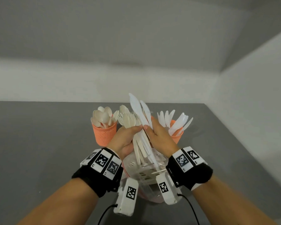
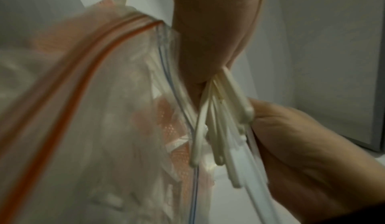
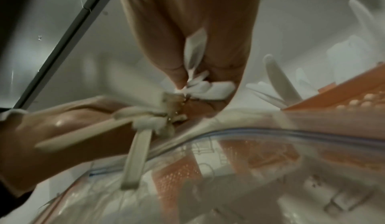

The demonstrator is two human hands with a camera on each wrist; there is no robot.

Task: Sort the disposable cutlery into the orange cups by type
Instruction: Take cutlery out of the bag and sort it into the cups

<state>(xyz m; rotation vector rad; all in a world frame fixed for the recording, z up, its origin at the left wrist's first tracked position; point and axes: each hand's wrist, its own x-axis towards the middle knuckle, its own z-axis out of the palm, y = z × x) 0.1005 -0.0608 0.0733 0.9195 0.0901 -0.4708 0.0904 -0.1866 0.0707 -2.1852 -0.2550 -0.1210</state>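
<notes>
Mid-sort, above the table (image 1: 39, 143). The left hand (image 1: 126, 140) grips a mixed cutlery bundle (image 1: 140, 127), raised before the cups; the right hand (image 1: 159, 135) pinches its white knives (image 1: 136, 104). Judged next: draw them free and carry them to the right-hand knife cup (image 1: 177, 137), not the spoon cup (image 1: 104, 135).

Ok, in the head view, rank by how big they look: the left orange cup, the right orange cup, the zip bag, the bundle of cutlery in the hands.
1. zip bag, though mostly hidden
2. bundle of cutlery
3. left orange cup
4. right orange cup, largely hidden behind the right hand, so its rank against the left cup is unsure
</notes>
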